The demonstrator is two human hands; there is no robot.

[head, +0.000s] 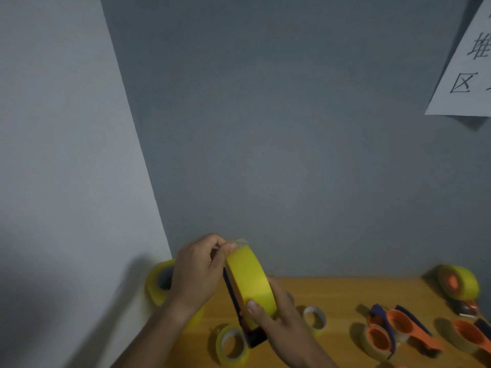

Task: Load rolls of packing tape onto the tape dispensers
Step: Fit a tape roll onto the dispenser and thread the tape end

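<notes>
Fingers [231,247] pinch yellow tape roll [251,277] on dispenser [240,314].

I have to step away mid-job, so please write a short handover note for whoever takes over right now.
Left hand pinches the loose tape end at the top of the big yellow tape roll.
Right hand grips that roll from below, with the dark-framed tape dispenser it sits on.
Done: one loaded orange-hubbed dispenser stands far right.
Left: thread this tape end. Orange and blue empty-looking dispensers and spare yellow rolls wait on the wooden table.
</notes>
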